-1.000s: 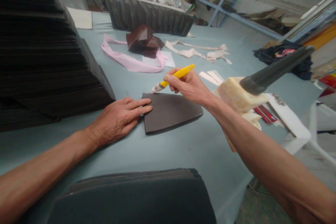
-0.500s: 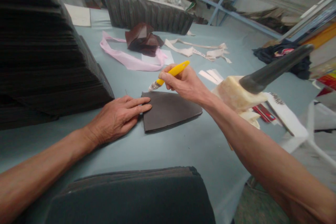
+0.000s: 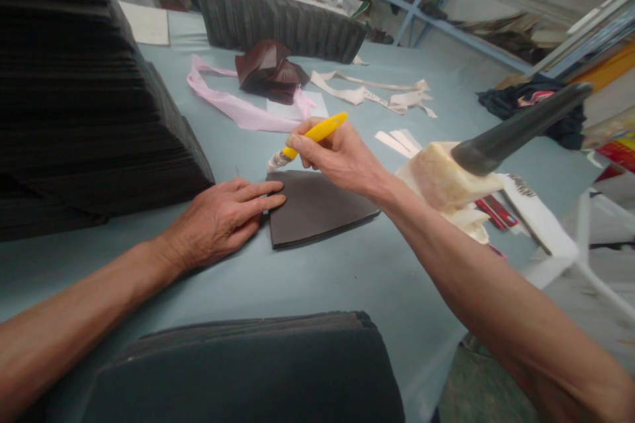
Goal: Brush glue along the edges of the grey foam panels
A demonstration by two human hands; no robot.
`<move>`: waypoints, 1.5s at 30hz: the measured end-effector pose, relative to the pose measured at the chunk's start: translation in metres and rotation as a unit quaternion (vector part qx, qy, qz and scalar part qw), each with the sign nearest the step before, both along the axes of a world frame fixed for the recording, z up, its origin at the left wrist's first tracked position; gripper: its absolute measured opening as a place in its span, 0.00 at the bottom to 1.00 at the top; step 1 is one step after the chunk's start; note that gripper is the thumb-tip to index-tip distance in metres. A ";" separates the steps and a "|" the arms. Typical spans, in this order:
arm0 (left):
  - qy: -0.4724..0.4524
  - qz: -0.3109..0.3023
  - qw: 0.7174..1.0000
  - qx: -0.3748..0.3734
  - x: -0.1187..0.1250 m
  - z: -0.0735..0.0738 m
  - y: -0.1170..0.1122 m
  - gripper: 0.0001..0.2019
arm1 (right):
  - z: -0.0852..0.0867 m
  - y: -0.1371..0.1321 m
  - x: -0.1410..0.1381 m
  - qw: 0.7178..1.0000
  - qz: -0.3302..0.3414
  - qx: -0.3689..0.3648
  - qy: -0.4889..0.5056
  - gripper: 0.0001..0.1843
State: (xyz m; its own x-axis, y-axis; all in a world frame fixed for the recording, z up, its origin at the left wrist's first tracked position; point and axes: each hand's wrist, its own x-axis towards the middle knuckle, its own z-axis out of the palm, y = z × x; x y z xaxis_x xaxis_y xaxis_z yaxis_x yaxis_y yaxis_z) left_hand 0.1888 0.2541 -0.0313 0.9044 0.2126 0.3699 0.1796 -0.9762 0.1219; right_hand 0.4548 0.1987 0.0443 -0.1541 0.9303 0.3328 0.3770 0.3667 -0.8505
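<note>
A small stack of dark grey sheets (image 3: pixel 322 208) lies flat on the blue-green table covering (image 3: pixel 297 284). My left hand (image 3: pixel 225 218) rests flat with fingers extended, the fingertips on the stack's left edge. Between the thumb and fingers of my right hand (image 3: pixel 330 152) is a paintbrush (image 3: pixel 317 134) with a yellow handle. Its whitish, coated bristles point down and left, at the stack's far left corner. Whether the bristles touch the sheet is hard to tell. To the right of my right wrist stands a cream-coloured block-like container (image 3: pixel 436 175) with a thick black handle (image 3: pixel 520 129) sticking out.
A tall pile of black sheets (image 3: pixel 99 106) rises at the left. Another dark stack (image 3: pixel 248 370) sits at the near edge. Farther back lie a pink strip (image 3: pixel 238 112), brown crumpled material (image 3: pixel 270 71), white strips (image 3: pixel 367 94) and a row of dark pieces (image 3: pixel 282 23).
My right hand has moved the paintbrush a little to the left along the stack's far edge, to its corner. My left hand stays in place on the stack.
</note>
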 end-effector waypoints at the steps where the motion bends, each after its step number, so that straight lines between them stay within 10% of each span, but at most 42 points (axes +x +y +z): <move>1: 0.000 0.000 1.000 -0.002 0.000 0.000 0.000 0.24 | 0.000 0.000 -0.001 1.000 0.000 -0.003 -0.008 0.32; 45: -0.014 0.008 1.000 -0.017 -0.002 -0.009 0.002 0.25 | 0.000 -0.021 0.040 0.992 -0.081 -0.025 -0.097 0.30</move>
